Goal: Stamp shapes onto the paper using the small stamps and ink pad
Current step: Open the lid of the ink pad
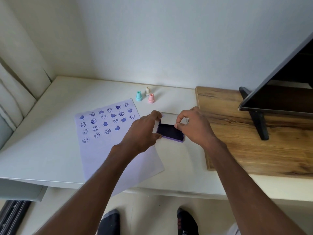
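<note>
A purple ink pad point(170, 133) lies on the white table, its dark pad exposed and its clear lid point(167, 119) tilted up at the far edge. My left hand point(144, 131) grips the pad's left side, thumb at the near corner. My right hand point(193, 124) pinches the lid's right edge. The white paper point(108, 150) lies to the left, with several purple smileys and hearts stamped on its upper half. Three small stamps stand upright behind: teal point(139, 95), cream point(147, 91) and pink point(151, 98).
A wooden board point(237, 141) lies at the right, carrying a dark screen point(279, 92) on a black stand. The wall runs close behind the table point(42, 141). The paper's near corner hangs over the front edge. My feet are visible on the floor below.
</note>
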Available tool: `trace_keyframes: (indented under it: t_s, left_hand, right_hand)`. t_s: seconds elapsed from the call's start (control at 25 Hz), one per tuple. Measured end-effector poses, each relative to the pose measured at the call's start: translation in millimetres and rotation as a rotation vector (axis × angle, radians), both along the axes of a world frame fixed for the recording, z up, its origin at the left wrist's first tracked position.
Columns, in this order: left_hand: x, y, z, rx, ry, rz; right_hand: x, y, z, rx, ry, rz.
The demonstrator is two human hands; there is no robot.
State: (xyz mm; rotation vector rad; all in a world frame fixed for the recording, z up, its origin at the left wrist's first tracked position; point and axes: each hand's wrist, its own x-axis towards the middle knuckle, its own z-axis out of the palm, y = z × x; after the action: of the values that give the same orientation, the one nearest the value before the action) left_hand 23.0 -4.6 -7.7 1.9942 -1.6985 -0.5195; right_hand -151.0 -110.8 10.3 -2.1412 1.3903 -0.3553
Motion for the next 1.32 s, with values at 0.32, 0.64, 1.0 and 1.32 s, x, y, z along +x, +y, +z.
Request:
trace_keyframes:
  t_s: [0.32,0.64,1.0,1.32]
  left_hand:
    - [-3,2,4,0.029,0.045,-0.013]
    - [-4,0,3,0.031,0.045,0.012]
    - [-7,2,2,0.016,0.045,0.015]
    - [-24,4,-3,-0.046,-0.164,0.058]
  right_hand:
    - [7,2,-5,-0.063,0.081,-0.069]
    - [6,4,1,-0.019,0.091,-0.007]
    - [4,1,-1,-0.048,0.078,0.021]
    - [-10,-10,5,0.031,0.086,0.070]
